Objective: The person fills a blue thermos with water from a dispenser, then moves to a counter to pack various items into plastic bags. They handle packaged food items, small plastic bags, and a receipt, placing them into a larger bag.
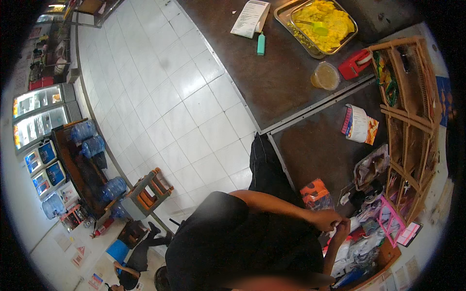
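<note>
At lower right, my left hand (326, 219) comes in from the upper side and meets my right hand (342, 230), which comes from below. Fingertips of both hands pinch a small white item (334, 228), too small to identify. Just above my left hand lies an orange-and-black patterned packet (315, 193). Under and beside my hands is a heap of clear plastic bags and packets (358, 251). A pink plastic frame (391, 222) stands to their right.
Brown counter (302, 145) bears a folded leaflet (358, 123), clear plastic container (371, 165), lidded cup (325, 76), red tape dispenser (355, 64), tray of yellow food (324, 25) and teal marker (261, 44). A wicker rack (407, 120) borders it. Another person (136, 260) is at lower left.
</note>
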A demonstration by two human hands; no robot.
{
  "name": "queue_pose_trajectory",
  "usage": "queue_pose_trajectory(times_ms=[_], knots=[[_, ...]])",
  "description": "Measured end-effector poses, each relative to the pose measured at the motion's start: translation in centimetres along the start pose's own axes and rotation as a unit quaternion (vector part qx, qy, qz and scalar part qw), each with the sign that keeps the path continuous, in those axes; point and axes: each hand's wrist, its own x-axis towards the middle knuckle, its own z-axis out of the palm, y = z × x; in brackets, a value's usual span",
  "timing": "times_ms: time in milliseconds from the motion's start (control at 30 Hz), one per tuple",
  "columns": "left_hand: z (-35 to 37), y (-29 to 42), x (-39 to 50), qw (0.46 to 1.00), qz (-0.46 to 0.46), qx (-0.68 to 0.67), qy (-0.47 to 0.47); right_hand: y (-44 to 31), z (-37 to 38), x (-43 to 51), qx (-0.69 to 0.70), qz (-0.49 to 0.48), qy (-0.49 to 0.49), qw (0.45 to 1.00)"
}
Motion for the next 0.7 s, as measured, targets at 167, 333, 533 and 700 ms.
queue_pose_trajectory(times_ms=[167, 333, 533, 700], knots=[[0.3, -1.9, 1.0, 0.993, -0.03, 0.005, 0.113, -2.7, 3.3, -2.6, -0.171, -0.071, -0.001, 0.983], [-0.5, -0.7, 0.3, 0.992, -0.059, 0.006, 0.109, -2.1, 5.0, -2.9, -0.121, -0.019, 0.018, 0.992], [0.5, 1.4, 0.1, 0.993, -0.072, 0.091, 0.007, 0.4, 0.3, -3.2, -0.204, 0.006, -0.082, 0.976], [2.3, 1.5, 0.9, 0.986, 0.009, 0.111, -0.127, 1.8, -0.9, -5.6, -0.151, 0.091, -0.061, 0.982]])
